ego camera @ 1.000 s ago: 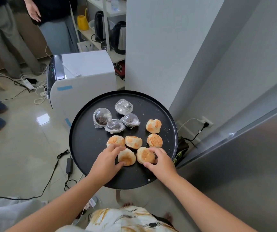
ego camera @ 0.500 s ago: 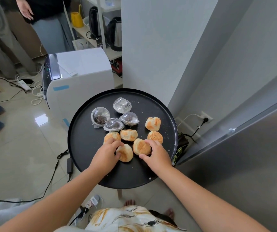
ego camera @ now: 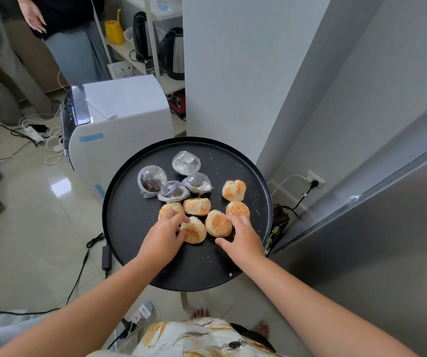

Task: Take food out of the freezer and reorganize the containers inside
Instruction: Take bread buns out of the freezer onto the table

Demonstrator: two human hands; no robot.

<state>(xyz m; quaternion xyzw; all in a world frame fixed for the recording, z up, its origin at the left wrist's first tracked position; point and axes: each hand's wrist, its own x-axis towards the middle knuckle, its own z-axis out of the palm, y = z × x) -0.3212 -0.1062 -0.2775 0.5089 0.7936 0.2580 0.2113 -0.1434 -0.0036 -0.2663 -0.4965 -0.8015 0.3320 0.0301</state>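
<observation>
Head cam: L hand (ego camera: 162,234) fingers pinch bun (ego camera: 194,229), R hand (ego camera: 243,238) fingers apart; cups (ego camera: 172,193) behind.

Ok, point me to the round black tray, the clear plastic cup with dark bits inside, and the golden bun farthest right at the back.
round black tray (ego camera: 129,228), head view, bare left surface.
clear plastic cup with dark bits (ego camera: 152,180), head view, its middle.
golden bun farthest back right (ego camera: 234,190), head view, top crust.

head view | worn high | faces down, forward | close over tray (ego camera: 119,228)
</observation>
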